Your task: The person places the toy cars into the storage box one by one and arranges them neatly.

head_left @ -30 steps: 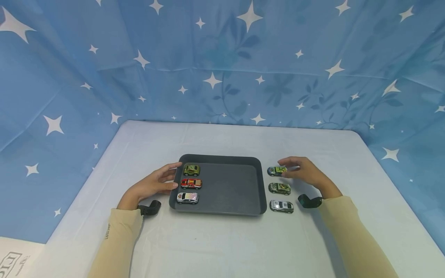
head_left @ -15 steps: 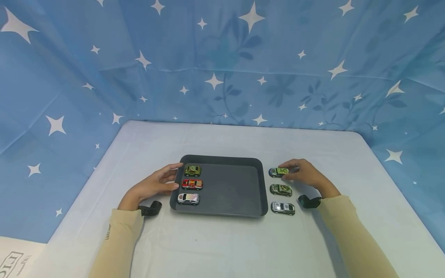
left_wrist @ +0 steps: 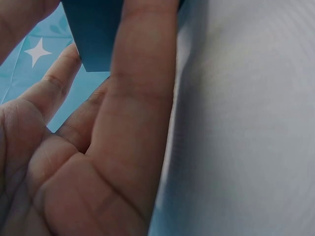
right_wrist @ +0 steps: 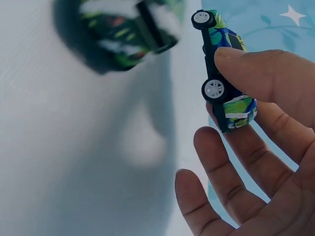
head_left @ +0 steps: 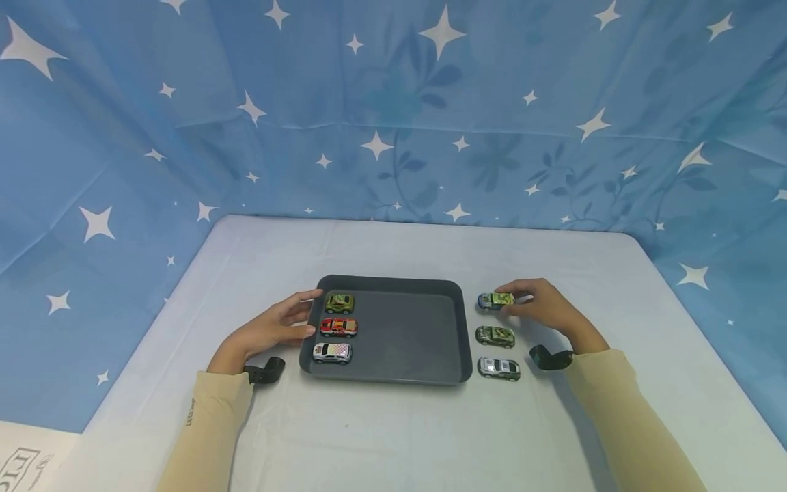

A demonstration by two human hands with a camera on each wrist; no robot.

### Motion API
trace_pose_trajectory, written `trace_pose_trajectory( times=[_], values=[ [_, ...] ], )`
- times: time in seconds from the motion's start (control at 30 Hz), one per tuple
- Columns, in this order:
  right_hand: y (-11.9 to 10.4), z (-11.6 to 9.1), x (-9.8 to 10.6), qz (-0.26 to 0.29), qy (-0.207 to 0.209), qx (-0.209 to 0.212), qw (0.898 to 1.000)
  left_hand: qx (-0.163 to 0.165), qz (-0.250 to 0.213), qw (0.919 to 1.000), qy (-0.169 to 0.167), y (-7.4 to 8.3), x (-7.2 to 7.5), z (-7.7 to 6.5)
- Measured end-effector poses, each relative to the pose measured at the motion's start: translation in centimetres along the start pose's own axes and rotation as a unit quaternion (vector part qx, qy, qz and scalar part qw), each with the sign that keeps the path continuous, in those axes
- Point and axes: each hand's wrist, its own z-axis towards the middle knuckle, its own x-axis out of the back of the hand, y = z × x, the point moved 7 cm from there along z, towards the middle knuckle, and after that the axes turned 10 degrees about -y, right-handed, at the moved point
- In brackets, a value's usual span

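Observation:
My right hand (head_left: 541, 304) pinches a blue-and-green toy car (head_left: 493, 301) between thumb and fingers, to the right of the grey tray (head_left: 406, 335). In the right wrist view the thumb presses the car's side, and its white-hubbed wheels show. My left hand (head_left: 277, 324) rests at the tray's left rim with fingers spread, thumb and a fingertip touching it. Inside the tray, along its left side, lie a green toy car (head_left: 339, 303), a red toy car (head_left: 339, 327) and a white toy car (head_left: 332, 352).
Below the held car, on the white table (head_left: 393, 437), stand a camouflage-green toy car (head_left: 494, 336) and a silver toy car (head_left: 499, 368). A blue star-patterned curtain (head_left: 332, 82) hangs behind and beside the table. Printed white material (head_left: 37, 454) shows at the lower left corner.
My right hand has closed its fingers on the blue-and-green car and raised it slightly off the table. The left hand stays at the tray rim.

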Motion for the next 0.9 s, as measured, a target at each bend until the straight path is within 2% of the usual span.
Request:
trace_pose_trajectory(
  times=[0.47, 0.9],
  values=[
    [-2.8, -0.4, 0.4, -0.014, 0.017, 0.061, 0.998, 0.005, 0.001, 1.0000, 0.002, -0.1, 0.0, 0.0],
    [-5.6, -0.3, -0.7, 0.032, 0.009, 0.103, 0.994, -0.005, -0.003, 1.0000, -0.005, -0.1, 0.0, 0.1]
  ],
)
